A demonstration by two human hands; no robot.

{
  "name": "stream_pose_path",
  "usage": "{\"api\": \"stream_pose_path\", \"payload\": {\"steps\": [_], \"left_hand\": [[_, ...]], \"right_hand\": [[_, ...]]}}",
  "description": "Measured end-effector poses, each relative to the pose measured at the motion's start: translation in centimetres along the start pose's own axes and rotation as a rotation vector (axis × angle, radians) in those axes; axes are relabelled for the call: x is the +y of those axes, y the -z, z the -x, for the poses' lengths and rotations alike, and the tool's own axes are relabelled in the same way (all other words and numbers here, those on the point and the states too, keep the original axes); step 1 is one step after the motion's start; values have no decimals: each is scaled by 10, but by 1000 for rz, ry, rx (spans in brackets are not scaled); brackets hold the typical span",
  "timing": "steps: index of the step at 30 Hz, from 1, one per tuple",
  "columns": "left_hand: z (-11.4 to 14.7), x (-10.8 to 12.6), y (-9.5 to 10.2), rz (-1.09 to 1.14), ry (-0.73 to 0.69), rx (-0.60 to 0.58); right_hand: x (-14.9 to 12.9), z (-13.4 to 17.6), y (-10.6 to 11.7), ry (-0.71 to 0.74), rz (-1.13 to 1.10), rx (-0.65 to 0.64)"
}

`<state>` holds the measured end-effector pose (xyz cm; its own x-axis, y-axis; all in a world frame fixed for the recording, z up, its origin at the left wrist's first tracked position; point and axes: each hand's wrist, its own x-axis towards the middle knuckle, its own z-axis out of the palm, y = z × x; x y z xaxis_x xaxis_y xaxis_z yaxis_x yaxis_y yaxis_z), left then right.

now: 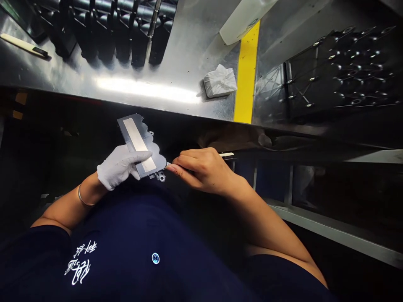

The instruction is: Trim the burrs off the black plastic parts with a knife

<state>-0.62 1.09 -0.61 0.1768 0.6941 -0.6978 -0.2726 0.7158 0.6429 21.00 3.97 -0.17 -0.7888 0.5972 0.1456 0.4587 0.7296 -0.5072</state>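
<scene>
A shiny metal bench (pixel 176 84) spans the top of the view, a long glare of light streaking along it, a yellow stripe (pixel 247 75) crossing it, and everything below sinking into gloom, with a pale frame rail (pixel 340 233) down at right. Now to the flat metal part (pixel 149 144): it's up in the air, just on the person's side of the bench edge, its long axis slanting from upper left to lower right, scalloped edge facing right, straight edge left, a pale strip running lengthwise.

The gloved left hand (pixel 121 165) grips it low on the straight side, thumb lying over the strip. The bare right hand (pixel 204 172) is closed in a pinch at the lower right corner, a slim tool (pixel 226 155) poking out behind it; the knuckles hide the rest.

Around them: a row of dark parts (pixel 110 33) at upper left, a pale-handled tool (pixel 23 44) beside it, a white container (pixel 244 21), a white-wrapped block (pixel 220 82) near the stripe, and ringed metal pieces (pixel 359 67) far right.
</scene>
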Motion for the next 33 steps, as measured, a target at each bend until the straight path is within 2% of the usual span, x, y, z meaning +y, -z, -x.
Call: {"api": "stream_pose_path", "payload": {"steps": [7, 12, 16, 17, 19, 21, 23, 25, 27, 28, 29, 31, 32, 33], "left_hand": [[-2, -2, 1, 74, -17, -13], [-5, -8, 7, 86, 49, -43], [-11, -5, 15, 269, 139, -129], [-12, -3, 16, 306, 137, -133], [-13, -1, 16, 342, 145, -146], [-13, 0, 12, 366, 242, -197], [-12, 0, 10, 382, 377, -257], [-11, -1, 11, 335, 431, -333], [-9, -2, 14, 186, 325, -405], [-7, -2, 15, 72, 194, -405], [-5, -3, 16, -59, 13, -361], [-2, -5, 16, -341, -392, -182], [-1, -5, 15, -462, -554, -82], [-1, -6, 14, -554, -647, 4]], "right_hand": [[1, 1, -1, 14, -1, -9], [3, 6, -5, 64, -207, -118], [3, 14, -8, 104, -350, -173], [2, 15, -8, 105, -358, -141], [1, 15, -9, 86, -307, 8], [0, 12, -10, 89, -181, 156], [-1, 7, -10, 176, -88, 201], [-2, 3, -10, 263, -86, 212], [-1, -1, -10, 231, -113, 290], [-2, -2, -11, 171, -116, 348], [-2, -3, -12, 105, -114, 404], [-3, -5, -16, -18, -109, 487], [-3, -6, -20, -69, -119, 507], [-4, -6, -23, -112, -142, 507]]}}
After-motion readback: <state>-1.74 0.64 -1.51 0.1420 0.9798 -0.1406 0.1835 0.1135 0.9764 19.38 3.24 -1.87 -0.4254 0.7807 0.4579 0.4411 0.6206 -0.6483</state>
